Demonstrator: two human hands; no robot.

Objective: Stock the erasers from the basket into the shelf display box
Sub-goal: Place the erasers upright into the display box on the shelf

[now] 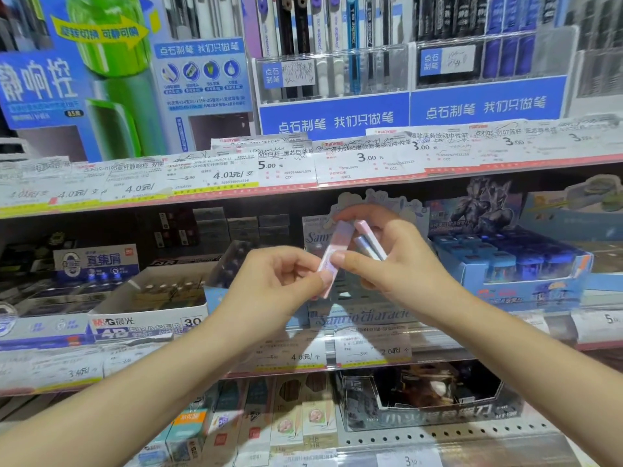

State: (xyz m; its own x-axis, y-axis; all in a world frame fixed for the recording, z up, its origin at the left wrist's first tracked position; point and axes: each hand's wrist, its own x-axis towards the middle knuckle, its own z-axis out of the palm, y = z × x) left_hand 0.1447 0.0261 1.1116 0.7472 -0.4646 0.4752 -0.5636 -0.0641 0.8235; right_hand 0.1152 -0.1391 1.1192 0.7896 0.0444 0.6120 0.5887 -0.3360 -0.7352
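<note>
My left hand (279,278) pinches one pink eraser (332,261); my right hand (394,264) clasps several. They look light, stiff, slick-wrapped, so I grip the long sides.

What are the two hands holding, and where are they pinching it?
The left hand pinches the lower end of a pink-and-lilac eraser. The right hand touches that eraser with its thumb and holds a few more erasers by their lower ends.
</note>
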